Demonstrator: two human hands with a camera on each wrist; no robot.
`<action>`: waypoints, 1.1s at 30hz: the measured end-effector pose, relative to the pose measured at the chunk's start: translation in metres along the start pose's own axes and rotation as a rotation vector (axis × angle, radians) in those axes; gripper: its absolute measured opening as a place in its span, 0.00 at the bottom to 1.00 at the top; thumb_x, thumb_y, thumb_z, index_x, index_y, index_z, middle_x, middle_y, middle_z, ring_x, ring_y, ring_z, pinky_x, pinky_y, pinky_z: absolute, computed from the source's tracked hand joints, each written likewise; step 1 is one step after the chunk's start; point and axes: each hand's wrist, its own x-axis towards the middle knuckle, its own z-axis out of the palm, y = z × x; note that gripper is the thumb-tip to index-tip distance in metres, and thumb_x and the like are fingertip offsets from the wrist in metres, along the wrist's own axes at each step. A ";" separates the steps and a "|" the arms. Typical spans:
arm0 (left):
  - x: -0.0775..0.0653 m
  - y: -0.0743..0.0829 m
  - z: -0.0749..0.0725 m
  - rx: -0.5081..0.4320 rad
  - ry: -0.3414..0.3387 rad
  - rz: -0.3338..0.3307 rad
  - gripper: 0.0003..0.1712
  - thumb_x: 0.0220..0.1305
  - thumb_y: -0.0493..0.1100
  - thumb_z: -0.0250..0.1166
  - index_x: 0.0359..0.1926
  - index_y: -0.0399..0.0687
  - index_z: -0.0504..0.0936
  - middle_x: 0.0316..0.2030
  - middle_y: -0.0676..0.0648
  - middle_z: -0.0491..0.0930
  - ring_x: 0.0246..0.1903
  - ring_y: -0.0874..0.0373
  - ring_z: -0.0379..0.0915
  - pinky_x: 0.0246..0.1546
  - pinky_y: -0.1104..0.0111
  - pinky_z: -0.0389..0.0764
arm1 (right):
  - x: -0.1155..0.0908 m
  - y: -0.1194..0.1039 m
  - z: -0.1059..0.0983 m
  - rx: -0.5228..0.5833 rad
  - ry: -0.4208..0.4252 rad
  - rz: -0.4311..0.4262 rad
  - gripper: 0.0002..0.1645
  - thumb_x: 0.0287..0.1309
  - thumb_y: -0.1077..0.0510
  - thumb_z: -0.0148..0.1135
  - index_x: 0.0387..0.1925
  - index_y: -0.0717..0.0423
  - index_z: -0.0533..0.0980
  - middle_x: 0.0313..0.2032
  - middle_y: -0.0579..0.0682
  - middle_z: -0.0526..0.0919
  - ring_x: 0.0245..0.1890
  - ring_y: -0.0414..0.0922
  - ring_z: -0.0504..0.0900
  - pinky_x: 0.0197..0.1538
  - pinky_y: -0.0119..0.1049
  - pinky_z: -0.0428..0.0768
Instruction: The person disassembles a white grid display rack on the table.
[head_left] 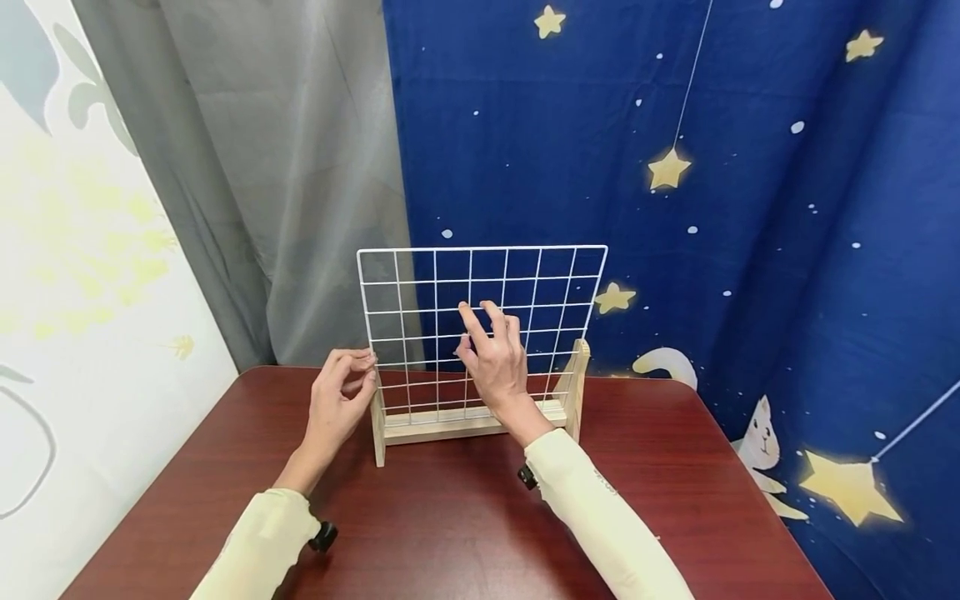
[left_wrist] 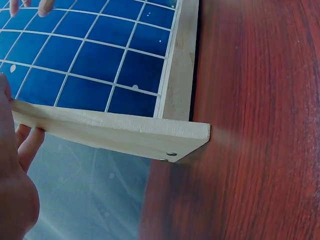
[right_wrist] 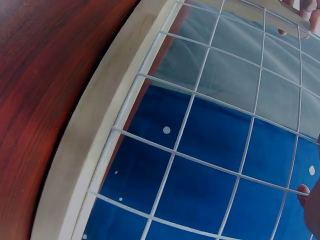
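A white wire grid panel [head_left: 480,248] stands upright in a pale wooden stand [head_left: 450,430] on the table. My left hand [head_left: 337,396] is at the stand's left side piece [left_wrist: 115,129], pinching its upper part between thumb and fingers beside the grid's left edge. My right hand [head_left: 497,367] is in front of the middle of the grid, its fingers spread and slightly bent. Whether the right fingertips touch the wires cannot be told. In the right wrist view the base bar [right_wrist: 92,117] runs along the grid's bottom edge.
The reddish-brown table [head_left: 450,517] reaches back to the curtains. A grey curtain [head_left: 322,167] and a blue curtain [head_left: 570,167] with stars hang behind it. A white patterned surface [head_left: 90,275] stands at the left. Both wrists carry a small black device [head_left: 324,537].
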 end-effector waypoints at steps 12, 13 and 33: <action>0.004 0.001 0.001 0.003 -0.027 -0.006 0.11 0.61 0.20 0.65 0.44 0.27 0.85 0.52 0.32 0.81 0.53 0.71 0.80 0.45 0.84 0.84 | 0.029 0.004 -0.007 0.010 0.023 0.020 0.36 0.56 0.60 0.73 0.67 0.40 0.78 0.62 0.55 0.80 0.44 0.53 0.79 0.34 0.42 0.89; 0.004 0.002 0.001 -0.001 -0.032 -0.007 0.11 0.61 0.20 0.65 0.44 0.27 0.84 0.52 0.32 0.80 0.53 0.70 0.80 0.45 0.84 0.84 | 0.030 0.004 -0.007 0.013 0.017 0.023 0.36 0.55 0.60 0.73 0.67 0.40 0.78 0.62 0.55 0.80 0.44 0.53 0.79 0.33 0.42 0.89; -0.004 -0.011 0.000 0.000 -0.041 -0.022 0.10 0.65 0.21 0.64 0.47 0.26 0.82 0.56 0.33 0.78 0.56 0.73 0.78 0.47 0.84 0.83 | 0.076 0.009 -0.024 0.021 -0.027 0.022 0.34 0.57 0.57 0.71 0.67 0.40 0.77 0.61 0.54 0.79 0.43 0.50 0.78 0.26 0.37 0.84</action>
